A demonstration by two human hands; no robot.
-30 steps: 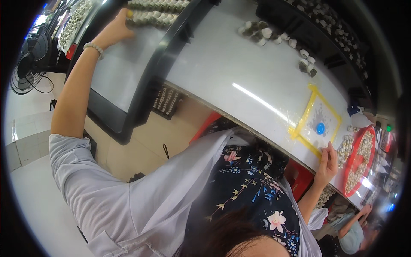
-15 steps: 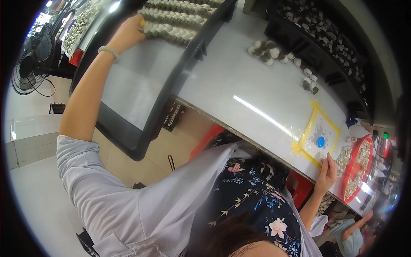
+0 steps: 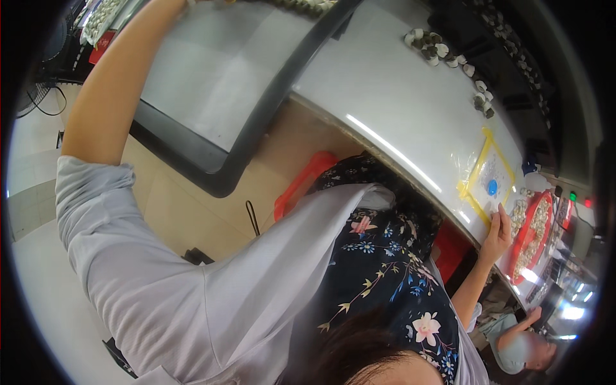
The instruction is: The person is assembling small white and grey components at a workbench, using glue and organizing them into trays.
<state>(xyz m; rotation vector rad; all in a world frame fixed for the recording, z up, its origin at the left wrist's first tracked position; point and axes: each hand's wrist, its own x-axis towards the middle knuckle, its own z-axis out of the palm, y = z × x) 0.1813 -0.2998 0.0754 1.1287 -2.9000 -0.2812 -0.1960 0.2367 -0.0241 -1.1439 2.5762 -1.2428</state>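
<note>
My left forearm reaches up over a black-rimmed tray, and the hand lies beyond the top edge of the picture. Near it, part of a row of small grey-and-white pieces shows on the tray. At the table's front edge rests my right hand, its fingers stretched out and nothing in them. Close to its fingertips is a square of yellow tape on the white table. A small round blue thing sits inside the square.
Several loose grey-and-white pieces lie on the table's far side, before a dark tray of more pieces. A red tray of small pieces stands at right. Another person sits beyond it. A fan stands at far left.
The view has shifted, so the tray and its rows sit higher and my left hand has passed out of the top. My right hand keeps its place by the yellow tape.
</note>
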